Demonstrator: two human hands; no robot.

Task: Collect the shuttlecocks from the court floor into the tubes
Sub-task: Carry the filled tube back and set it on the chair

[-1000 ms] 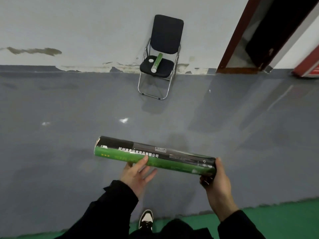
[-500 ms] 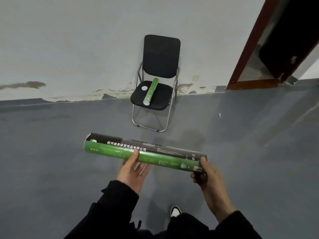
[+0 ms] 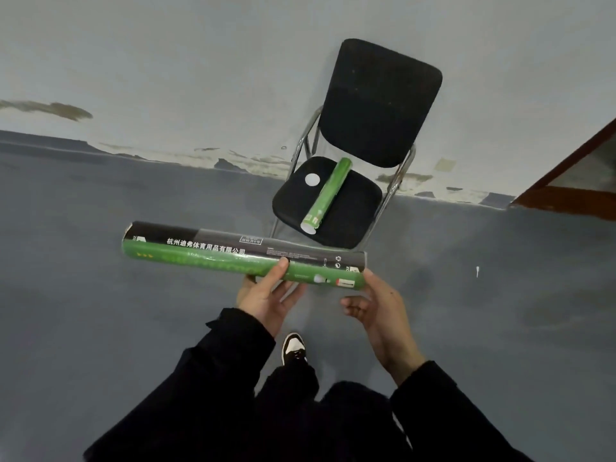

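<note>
**Tube held level in front of the chair**

The grey floor [image 3: 100, 311] fills most of the view and meets a pale wall [image 3: 166, 61] with peeling paint along its base. A black folding chair [image 3: 380, 105] stands against that wall, directly ahead of the person.

The held tube [image 3: 213, 258], green and black with printed lettering, lies roughly horizontal across the view, its long axis running left to right. Its right end overlaps the front edge of the chair seat in the picture.

A second tube [image 3: 328, 191], green, rests on the seat. Its long axis runs front to back, crosswise to the held tube, with its white end toward the person. A white round lid [image 3: 312, 179] lies on the seat just beside it, apart from it.

The left hand [image 3: 266, 295] supports the held tube from below near mid-length, thumb over the front, fingers loosely spread. The right hand [image 3: 376, 305] cups the right end, fingers curled beneath; it is the hand nearer the chair.

A small white object [image 3: 477, 271] lies on the floor to the right, well apart; it is too small to identify as a shuttlecock. Whether either end of the held tube is capped cannot be determined, nor its contents.
</note>
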